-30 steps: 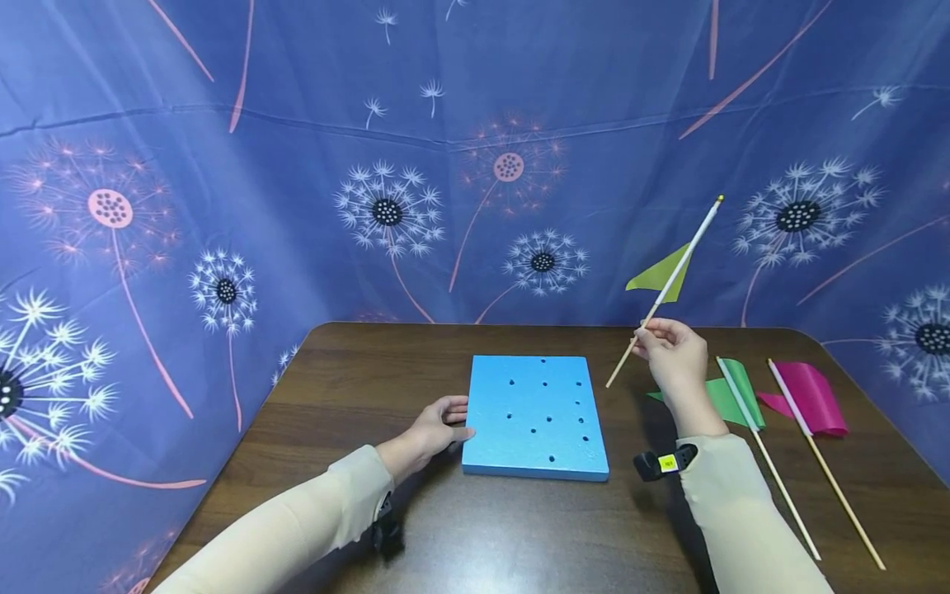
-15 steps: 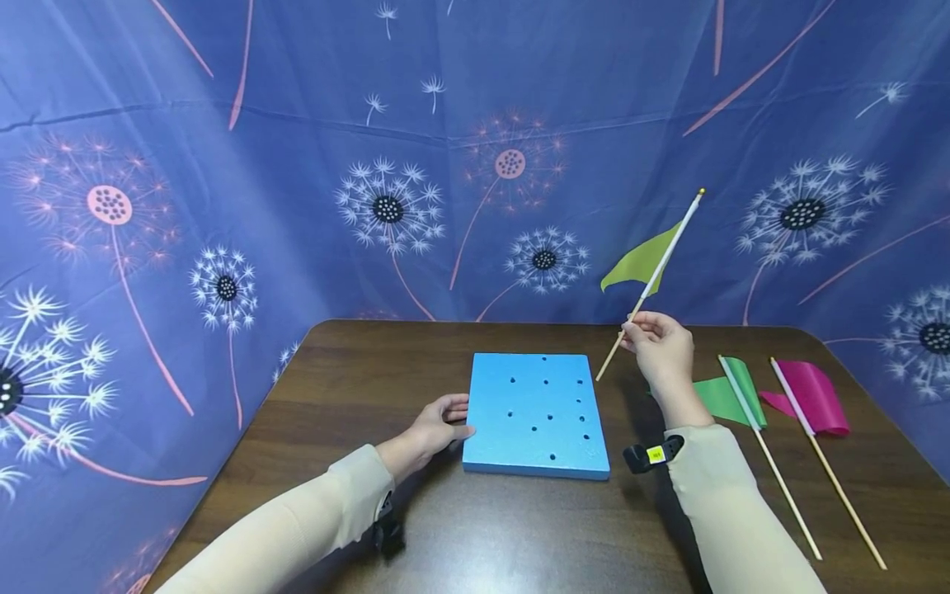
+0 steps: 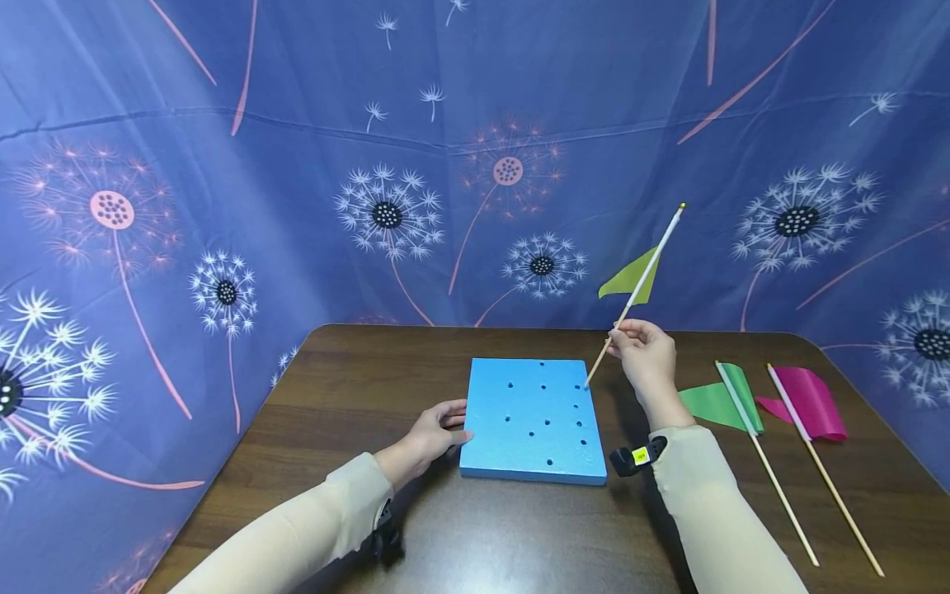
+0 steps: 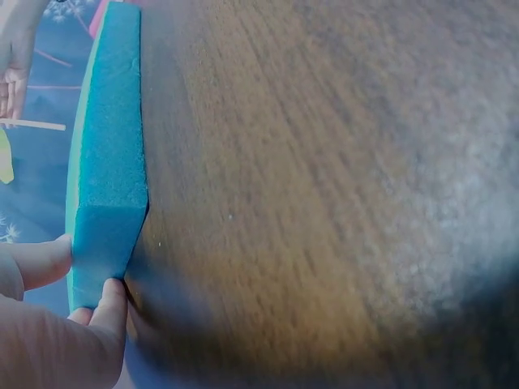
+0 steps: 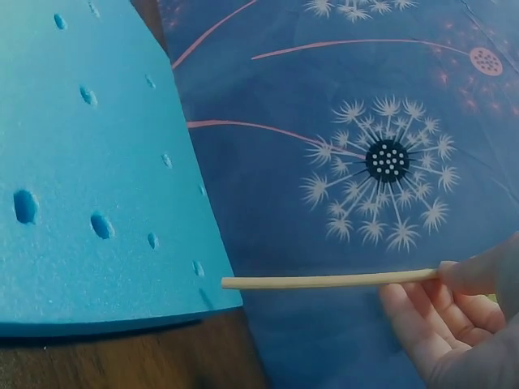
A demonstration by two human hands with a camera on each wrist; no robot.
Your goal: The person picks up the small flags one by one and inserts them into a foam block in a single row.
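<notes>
Cream cloth sleeves (image 3: 701,478), two of them, reach in from about seven and five o'clock, each with one black wrist device (image 3: 386,536). Furthest left, the left hand (image 3: 423,437) holds the one blue board (image 3: 527,404) at its nine o'clock side, thumb by the top edge, fingers against the side. The board lies flat, with about eleven small round holes (image 3: 549,462) in its top. Three flags show in all. First comes a yellow-green flag (image 3: 627,279), its stick leaning toward one o'clock, its lower tip at the board's two o'clock corner; whether they touch I cannot tell. The right hand (image 3: 646,356) pinches that stick low down between thumb and fingers. Beyond it, at three o'clock from the board, lie one green flag (image 3: 712,404) and one magenta flag (image 3: 814,402), side by side, sticks running from eleven to five o'clock. Beneath everything is a brown wood-grain table (image 3: 371,355), shining at six o'clock. Behind hangs a blue curtain (image 3: 297,206), slightly creased, printed with pink dandelions and at least six white dandelion heads (image 3: 387,214) with black centres.
</notes>
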